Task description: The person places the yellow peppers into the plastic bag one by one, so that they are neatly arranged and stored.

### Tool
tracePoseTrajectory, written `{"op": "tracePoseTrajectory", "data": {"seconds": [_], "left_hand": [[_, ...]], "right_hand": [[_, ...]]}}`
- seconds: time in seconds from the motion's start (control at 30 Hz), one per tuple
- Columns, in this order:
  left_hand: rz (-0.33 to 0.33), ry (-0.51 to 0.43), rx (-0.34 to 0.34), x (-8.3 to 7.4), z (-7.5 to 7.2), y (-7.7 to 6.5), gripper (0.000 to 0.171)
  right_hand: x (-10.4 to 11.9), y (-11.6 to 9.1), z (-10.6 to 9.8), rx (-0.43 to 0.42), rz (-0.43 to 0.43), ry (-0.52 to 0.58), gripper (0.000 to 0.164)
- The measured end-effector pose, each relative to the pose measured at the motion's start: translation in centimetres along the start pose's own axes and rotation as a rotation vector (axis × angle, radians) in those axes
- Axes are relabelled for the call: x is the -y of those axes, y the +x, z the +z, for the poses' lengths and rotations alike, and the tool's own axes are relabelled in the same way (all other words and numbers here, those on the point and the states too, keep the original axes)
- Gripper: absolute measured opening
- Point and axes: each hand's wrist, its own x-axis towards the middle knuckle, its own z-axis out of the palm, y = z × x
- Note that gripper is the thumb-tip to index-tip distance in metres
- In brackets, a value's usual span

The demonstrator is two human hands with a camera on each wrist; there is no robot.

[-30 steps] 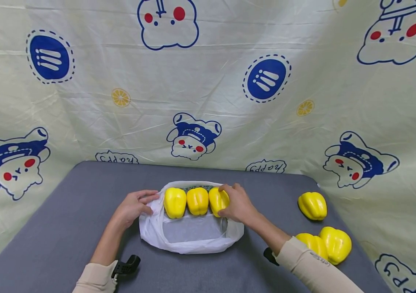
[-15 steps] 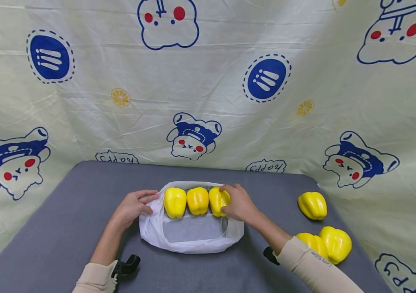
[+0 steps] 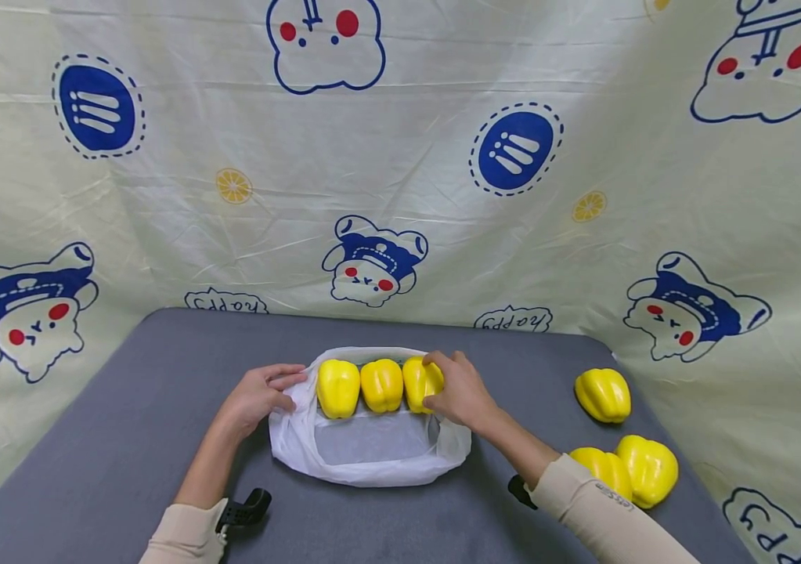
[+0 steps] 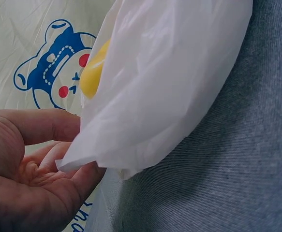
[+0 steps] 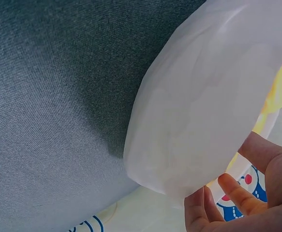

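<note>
A white plastic bag [image 3: 372, 474] lies on the table with its mouth spread wide. Inside it, three yellow bell peppers stand in a row along the back: a left pepper [image 3: 337, 389], a middle pepper [image 3: 382, 385] and a right pepper [image 3: 420, 384]. At the bag's left rim, my left hand [image 3: 255, 399] holds the plastic between thumb and fingers; the left wrist view shows the bag's edge [image 4: 82, 157] there. My right hand [image 3: 463, 395] grips the right pepper at its right side, by the bag's right rim. In the right wrist view the bag [image 5: 194, 111] hides most of the peppers.
To the right lie three more yellow peppers: one farther back [image 3: 603, 395], and a nearer pair, a front pepper [image 3: 647, 470] and one partly behind my right sleeve [image 3: 604, 470]. The grey table [image 3: 125, 439] ends at a printed curtain [image 3: 400, 157].
My right thumb has drawn back slightly to the right on the right pepper. The left hand, bag and peppers have kept their places; the view has shifted very slightly.
</note>
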Motion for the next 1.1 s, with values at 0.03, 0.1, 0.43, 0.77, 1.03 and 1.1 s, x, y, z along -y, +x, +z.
{"op": "tracePoseTrajectory", "data": {"seconds": [0.03,0.1,0.43,0.77,1.03,1.1], "left_hand": [[0.000,-0.005,-0.002,0.0,0.0,0.0,0.068],[0.008,-0.005,0.001,0.0,0.0,0.0,0.067],[-0.007,0.005,-0.001,-0.1,0.1,0.0,0.067],[-0.009,0.007,0.001,-0.1,0.0,0.1,0.066],[-0.017,0.005,-0.006,-0.1,-0.1,0.1,0.065],[-0.017,-0.002,-0.003,-0.1,-0.1,0.1,0.065]], "right_hand": [[0.0,0.0,0.0,-0.003,0.001,0.000,0.058],[0.0,0.0,0.0,-0.007,0.001,-0.001,0.058],[-0.1,0.0,0.1,-0.013,-0.002,-0.005,0.059],[-0.1,0.0,-0.5,-0.026,0.004,-0.030,0.060],[0.0,-0.4,-2.1,-0.033,0.000,-0.005,0.061],[-0.2,-0.5,-2.5,-0.038,0.002,-0.009,0.062]]}}
